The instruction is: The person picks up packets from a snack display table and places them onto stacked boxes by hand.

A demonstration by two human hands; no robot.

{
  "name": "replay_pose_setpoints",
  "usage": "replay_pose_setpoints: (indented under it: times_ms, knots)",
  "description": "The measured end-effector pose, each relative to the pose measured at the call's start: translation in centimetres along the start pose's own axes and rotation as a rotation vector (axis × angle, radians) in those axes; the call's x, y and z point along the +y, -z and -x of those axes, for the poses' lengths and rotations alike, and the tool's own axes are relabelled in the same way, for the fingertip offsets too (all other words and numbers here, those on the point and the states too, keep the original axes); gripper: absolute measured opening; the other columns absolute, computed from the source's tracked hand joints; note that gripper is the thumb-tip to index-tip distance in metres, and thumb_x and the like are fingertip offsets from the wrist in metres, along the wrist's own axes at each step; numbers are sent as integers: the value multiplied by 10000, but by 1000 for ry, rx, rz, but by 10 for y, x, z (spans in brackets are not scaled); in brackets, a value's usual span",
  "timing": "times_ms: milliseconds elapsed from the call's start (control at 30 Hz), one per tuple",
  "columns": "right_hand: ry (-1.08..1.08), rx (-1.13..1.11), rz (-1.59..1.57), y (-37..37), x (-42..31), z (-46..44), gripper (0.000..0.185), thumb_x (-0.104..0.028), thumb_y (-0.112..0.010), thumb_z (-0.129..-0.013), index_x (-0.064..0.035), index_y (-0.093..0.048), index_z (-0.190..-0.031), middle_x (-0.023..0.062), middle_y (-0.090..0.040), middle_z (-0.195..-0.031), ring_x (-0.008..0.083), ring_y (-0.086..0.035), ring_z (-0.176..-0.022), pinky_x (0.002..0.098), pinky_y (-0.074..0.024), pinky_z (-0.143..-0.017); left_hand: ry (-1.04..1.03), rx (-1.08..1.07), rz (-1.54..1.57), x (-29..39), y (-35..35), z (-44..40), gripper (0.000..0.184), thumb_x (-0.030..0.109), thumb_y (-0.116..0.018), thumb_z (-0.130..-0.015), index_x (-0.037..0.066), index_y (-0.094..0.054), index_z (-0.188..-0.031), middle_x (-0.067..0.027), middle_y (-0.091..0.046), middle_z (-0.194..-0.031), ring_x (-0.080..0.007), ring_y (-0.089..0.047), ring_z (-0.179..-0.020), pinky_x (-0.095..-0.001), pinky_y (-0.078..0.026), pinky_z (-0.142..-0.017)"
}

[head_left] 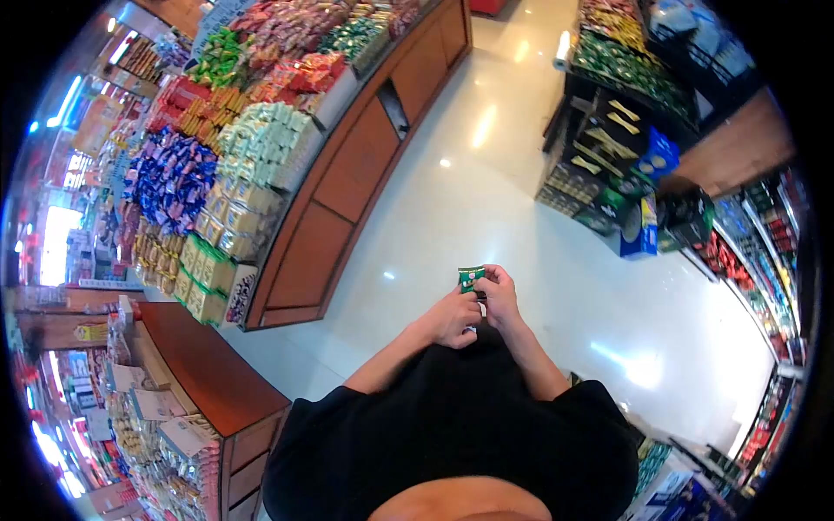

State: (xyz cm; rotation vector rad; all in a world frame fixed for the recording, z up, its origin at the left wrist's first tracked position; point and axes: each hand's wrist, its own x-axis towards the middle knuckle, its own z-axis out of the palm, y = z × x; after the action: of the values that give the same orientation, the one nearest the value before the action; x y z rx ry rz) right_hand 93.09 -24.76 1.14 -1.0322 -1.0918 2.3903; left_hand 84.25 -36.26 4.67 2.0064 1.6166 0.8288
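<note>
A small green packet [470, 276] is held up in front of my body, over the shiny floor. My left hand [453, 318] has its fingers bent against the packet's lower left side. On the right, my right hand [499, 294] pinches the packet's right edge between thumb and fingers. Both hands touch each other or nearly so. A small white bit shows below the packet between the hands; what it is cannot be made out.
A long wooden counter [346, 185] piled with wrapped goods stands at the left. Below it is a brown-topped counter [204, 365]. Dark stacked boxes [599, 156] stand at the upper right, with stocked shelves [754, 252] along the right edge. Pale glossy floor [434, 208] lies between.
</note>
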Motion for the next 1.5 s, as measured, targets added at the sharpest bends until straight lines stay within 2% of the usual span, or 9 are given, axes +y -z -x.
replay_pose_setpoints:
  times_ms: [167, 333, 533, 633, 733, 867, 967, 1200, 1500]
  knots:
    - [-61, -118, 46, -60, -47, -87, 308, 32, -577, -729, 18, -497, -1026, 96, -579, -919, 157, -583, -826, 291, -509, -716, 78, 140, -1, -62, 70, -22, 141, 165, -554, -548, 48, -548, -626, -68, -533, -645, -261, -514, -739, -437, -407, -878]
    - [21, -225, 288, -105, -67, -159, 340, 19, -592, -723, 20, -498, -1049, 106, -591, -939, 170, -597, -823, 306, -517, -729, 176, 301, 97, -121, 113, -25, 142, 144, -529, -542, 59, -561, -651, -64, -524, -645, -267, -517, -716, -454, -393, -920]
    - [24, -252, 345, -147, -77, -259, 314, 23, -582, -725, 21, -508, -1031, 100, -593, -935, 157, -593, -815, 296, -514, -726, 287, 470, 31, -209, 161, -31, 118, 157, -561, -552, 53, -525, -593, -71, -490, -604, -264, -509, -705, -399, -407, -858]
    - [20, -260, 361, -175, -90, -317, 307, 27, -590, -730, 15, -511, -1026, 84, -586, -932, 143, -583, -811, 288, -507, -716, 324, 419, -48, -270, 194, -41, 137, 187, -549, -587, 58, -565, -629, -72, -533, -649, -265, -514, -735, -452, -387, -893]
    - [10, -251, 368, -213, -119, -379, 299, 27, -595, -733, 13, -515, -1021, 76, -585, -926, 135, -578, -802, 285, -503, -708, 375, 307, -182, -334, 243, -61, 171, 217, -556, -609, 48, -577, -625, -88, -561, -663, -268, -533, -737, -428, -403, -830]
    - [23, -258, 396, -259, -157, -454, 284, 19, -586, -729, 18, -525, -1007, 84, -593, -910, 145, -585, -801, 288, -504, -703, 545, 311, -285, -400, 317, -95, 223, 245, -567, -641, 23, -568, -621, -115, -581, -681, -290, -563, -715, -405, -412, -737]
    - [39, -259, 390, -293, -175, -501, 282, 19, -582, -726, 20, -529, -1003, 86, -598, -900, 149, -586, -805, 285, -501, -716, 629, 388, -394, -443, 357, -114, 218, 233, -568, -643, 15, -553, -634, -121, -574, -671, -290, -564, -715, -410, -410, -724]
    - [39, -314, 375, -347, -192, -600, 278, 29, -579, -741, 17, -531, -1014, 79, -598, -927, 151, -585, -828, 286, -490, -742, 734, 397, -494, -524, 415, -139, 128, 156, -579, -692, 29, -585, -706, -113, -585, -741, -267, -576, -757, -419, -418, -817]
    - [2, -434, 363, -414, -225, -768, 296, 20, -619, -771, 16, -533, -1055, 72, -609, -960, 130, -580, -854, 266, -469, -777, 1031, 424, -670, -644, 504, -197, 100, 126, -573, -705, 65, -622, -767, -75, -591, -764, -233, -585, -811, -466, -389, -900]
